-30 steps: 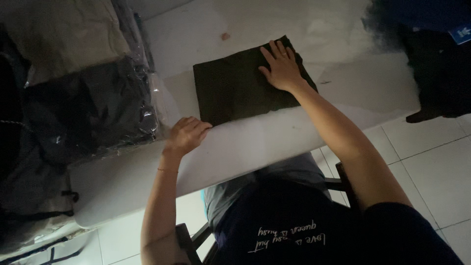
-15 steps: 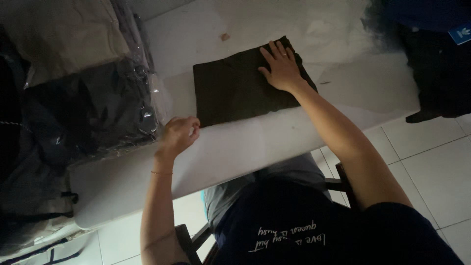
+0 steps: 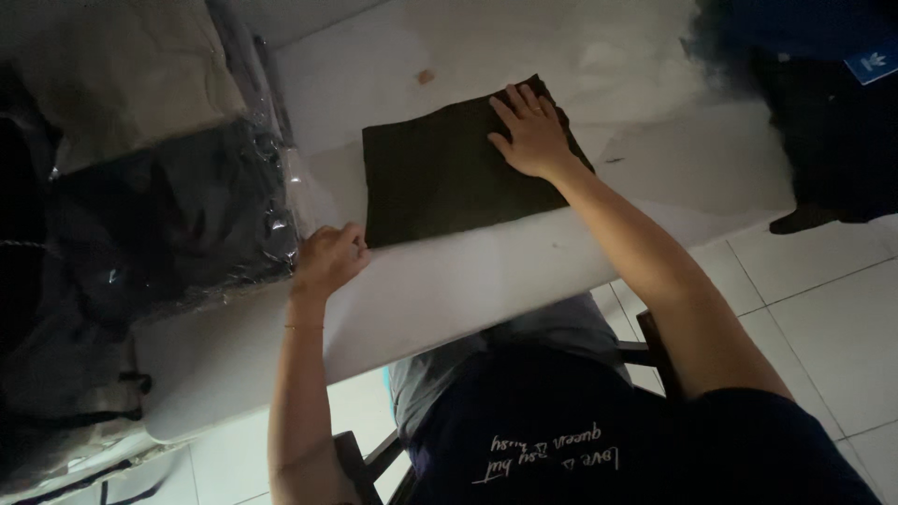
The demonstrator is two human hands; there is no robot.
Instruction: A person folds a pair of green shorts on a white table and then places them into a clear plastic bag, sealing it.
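A dark folded cloth (image 3: 440, 178) lies flat on the white table (image 3: 486, 281). My right hand (image 3: 528, 131) rests palm down on the cloth's right part, fingers spread. My left hand (image 3: 329, 259) sits at the cloth's near left corner, fingers curled; whether they pinch the cloth's edge or the clear plastic beside it is hidden.
Stacks of garments in clear plastic bags (image 3: 168, 215) crowd the table's left side, with a pale bagged bundle (image 3: 122, 65) behind them. Another person in dark clothes (image 3: 823, 112) stands at the right. A white tiled floor (image 3: 814, 309) and a chair frame (image 3: 645, 346) lie below.
My left hand has slid from the table's near edge up toward the cloth's near left corner. My right hand has stayed pressed on the cloth.
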